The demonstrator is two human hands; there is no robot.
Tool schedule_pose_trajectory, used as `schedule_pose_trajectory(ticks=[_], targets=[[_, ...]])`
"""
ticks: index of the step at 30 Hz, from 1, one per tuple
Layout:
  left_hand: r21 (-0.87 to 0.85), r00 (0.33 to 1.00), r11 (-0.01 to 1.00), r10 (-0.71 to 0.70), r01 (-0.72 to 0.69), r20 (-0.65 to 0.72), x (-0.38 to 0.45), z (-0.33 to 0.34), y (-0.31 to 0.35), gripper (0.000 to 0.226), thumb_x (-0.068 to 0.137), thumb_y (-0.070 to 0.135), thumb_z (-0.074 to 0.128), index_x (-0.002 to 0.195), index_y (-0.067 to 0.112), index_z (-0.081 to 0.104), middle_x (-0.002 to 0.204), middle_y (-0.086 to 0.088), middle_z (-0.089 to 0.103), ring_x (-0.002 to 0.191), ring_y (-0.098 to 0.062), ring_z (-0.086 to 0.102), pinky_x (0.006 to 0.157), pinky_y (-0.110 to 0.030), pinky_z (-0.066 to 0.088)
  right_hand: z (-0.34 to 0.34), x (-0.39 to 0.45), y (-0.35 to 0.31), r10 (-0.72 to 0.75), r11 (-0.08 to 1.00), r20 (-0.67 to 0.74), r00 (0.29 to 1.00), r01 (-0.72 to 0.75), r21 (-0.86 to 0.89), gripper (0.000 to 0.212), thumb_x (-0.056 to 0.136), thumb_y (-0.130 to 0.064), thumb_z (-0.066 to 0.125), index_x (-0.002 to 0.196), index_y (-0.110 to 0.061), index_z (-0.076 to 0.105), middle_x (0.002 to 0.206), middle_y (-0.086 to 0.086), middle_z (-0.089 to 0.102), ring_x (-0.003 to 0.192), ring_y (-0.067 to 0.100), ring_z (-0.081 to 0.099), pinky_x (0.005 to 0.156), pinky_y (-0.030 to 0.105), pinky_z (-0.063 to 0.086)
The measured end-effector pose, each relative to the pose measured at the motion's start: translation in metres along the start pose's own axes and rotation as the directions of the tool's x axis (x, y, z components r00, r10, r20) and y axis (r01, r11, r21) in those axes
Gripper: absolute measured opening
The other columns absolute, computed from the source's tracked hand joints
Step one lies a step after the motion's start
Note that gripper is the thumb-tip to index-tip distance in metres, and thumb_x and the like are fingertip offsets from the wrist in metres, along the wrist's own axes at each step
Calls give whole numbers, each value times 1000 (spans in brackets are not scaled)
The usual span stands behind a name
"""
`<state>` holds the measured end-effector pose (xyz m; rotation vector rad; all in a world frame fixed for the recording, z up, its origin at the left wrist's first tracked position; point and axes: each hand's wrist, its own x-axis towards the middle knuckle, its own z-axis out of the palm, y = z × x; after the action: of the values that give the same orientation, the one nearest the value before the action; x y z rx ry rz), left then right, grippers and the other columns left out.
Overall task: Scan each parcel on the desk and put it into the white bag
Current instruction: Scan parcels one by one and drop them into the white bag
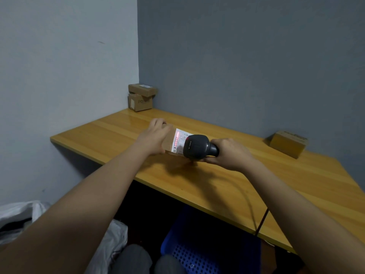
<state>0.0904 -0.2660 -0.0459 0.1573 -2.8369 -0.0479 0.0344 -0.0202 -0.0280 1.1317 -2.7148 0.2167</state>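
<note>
at the centre of the frame, your left hand (156,135) is gripping a parcel (167,142), your right hand (227,153) gripping the scanner (197,144); three boxes are waiting: stacked pair (141,97), right box (287,143); white bag (21,214) lower left.

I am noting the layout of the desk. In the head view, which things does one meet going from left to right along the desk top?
Stacked boxes in the corner → left hand on the parcel → scanner → right hand → single box by the wall.
</note>
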Motion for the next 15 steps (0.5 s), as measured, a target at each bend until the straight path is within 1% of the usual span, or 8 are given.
schedule_pose_trajectory(ticks=[3, 6, 7, 9, 10, 12, 13, 15], targets=[[8, 1000, 1000, 0, 0, 6, 0, -2, 0, 94, 71, 21, 82, 146, 17, 27, 147, -7, 23, 137, -24, 18, 98, -40, 46, 0, 0, 1, 9, 1000, 7, 1000, -9, 16, 36, 79, -62, 68, 88, -31, 53, 79, -10, 58, 75, 15, 55, 64, 35, 49], [5, 1000, 1000, -12, 12, 18, -2, -3, 0, 93, 72, 22, 81, 146, 16, 27, 146, -8, 23, 137, -24, 18, 95, -39, 47, -2, 0, -1, 15, 998, 6, 1000, -16, 58, 37, 79, -60, 70, 90, -28, 55, 74, -12, 55, 75, 16, 54, 66, 38, 49], [-3, 1000, 1000, -21, 21, 20, -3, -3, 0, 93, 72, 22, 81, 146, 16, 26, 146, -8, 23, 136, -24, 18, 94, -38, 47, -2, 0, -1, 28, 995, 4, 1000, -28, 98, 36, 79, -59, 71, 90, -29, 55, 73, -13, 55, 74, 15, 54, 65, 37, 48], [-32, 999, 998, -51, 51, 20, -5, -4, -3, 95, 72, 25, 81, 148, 15, 25, 146, -9, 23, 136, -25, 18, 94, -38, 45, -3, -2, -2, 73, 969, 3, 997, -72, 237, 35, 78, -56, 73, 91, -27, 57, 71, -11, 56, 70, 15, 54, 61, 34, 44], [-54, 997, 996, -70, 71, 19, -8, -5, -4, 96, 72, 26, 81, 148, 15, 24, 146, -10, 23, 137, -26, 18, 97, -39, 44, -2, -2, -2, 99, 939, 4, 995, -95, 331, 36, 78, -55, 74, 92, -26, 60, 70, -10, 57, 67, 15, 55, 57, 32, 42], [-107, 993, 987, -117, 117, 11, -13, -8, -9, 98, 71, 30, 82, 149, 16, 24, 146, -11, 24, 137, -27, 18, 102, -40, 39, -3, -3, -5, 137, 843, 21, 990, -127, 523, 37, 78, -53, 74, 99, -25, 64, 70, -7, 59, 61, 15, 55, 51, 32, 43], [-137, 990, 980, -144, 143, 4, -17, -9, -12, 98, 71, 31, 82, 149, 16, 25, 145, -11, 25, 136, -27, 19, 103, -41, 37, -2, -3, -7, 138, 793, 29, 990, -128, 596, 36, 80, -51, 73, 103, -24, 64, 71, -5, 61, 59, 14, 55, 51, 32, 45], [-200, 980, 960, -201, 195, -10, -26, -14, -18, 97, 69, 35, 82, 148, 17, 28, 141, -10, 29, 133, -27, 22, 104, -42, 36, -2, -2, -15, 123, 712, 43, 991, -118, 692, 33, 86, -44, 70, 109, -21, 63, 75, 0, 63, 58, 13, 55, 53, 29, 47]])
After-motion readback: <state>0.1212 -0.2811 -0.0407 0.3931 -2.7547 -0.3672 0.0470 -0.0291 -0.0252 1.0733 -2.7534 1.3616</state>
